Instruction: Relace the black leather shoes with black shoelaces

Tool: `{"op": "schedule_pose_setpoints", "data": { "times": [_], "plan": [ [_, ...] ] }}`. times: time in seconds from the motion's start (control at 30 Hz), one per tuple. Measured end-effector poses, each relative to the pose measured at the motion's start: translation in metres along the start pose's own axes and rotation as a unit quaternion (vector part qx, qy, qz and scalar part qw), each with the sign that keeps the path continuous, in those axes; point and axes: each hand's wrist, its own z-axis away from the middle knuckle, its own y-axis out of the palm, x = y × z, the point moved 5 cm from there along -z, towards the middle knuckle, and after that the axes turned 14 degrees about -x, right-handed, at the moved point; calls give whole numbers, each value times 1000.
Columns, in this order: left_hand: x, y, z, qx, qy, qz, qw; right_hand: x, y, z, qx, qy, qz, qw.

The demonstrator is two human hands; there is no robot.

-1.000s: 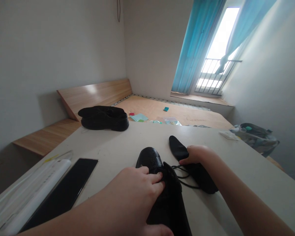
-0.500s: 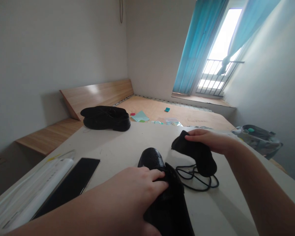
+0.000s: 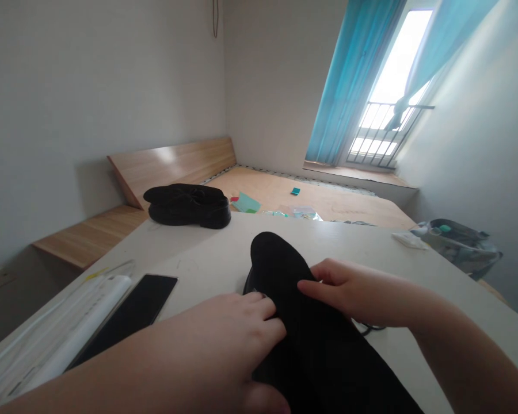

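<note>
A long black insole (image 3: 285,276) is in my right hand (image 3: 345,290), pinched along its right edge between thumb and fingers. The insole lies over a black leather shoe (image 3: 271,368) and hides most of it. My left hand (image 3: 242,336) is closed on the shoe's left side, its fingers close to the insole's edge. Beneath my right wrist, a bit of black shoelace (image 3: 373,328) shows on the white table (image 3: 207,259). Another black shoe (image 3: 190,211), with an insole-like black piece and a lace on top, stands at the table's far left.
Left of my hands lie a dark phone (image 3: 129,316) and a white power strip (image 3: 86,322) in plastic. A folded white tissue (image 3: 410,240) rests near the right edge. Beyond the table are a bed board (image 3: 349,207) and a lined bin (image 3: 461,247).
My right hand has brought the insole leftward and down over the shoe, flattening it from its bent shape. My left hand stays on the shoe. The insole and right arm now mostly cover the shoelace.
</note>
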Motion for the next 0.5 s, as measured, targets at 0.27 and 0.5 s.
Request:
{"op": "schedule_pose_setpoints", "data": {
  "times": [0.27,0.5],
  "plan": [
    [12,-12,0,3,-34,-27,999,-11,4,11,169,57,-126,976],
    [17,-11,2,5,-91,-49,995,-7,15,6,176,73,-89,978]
  ]
}}
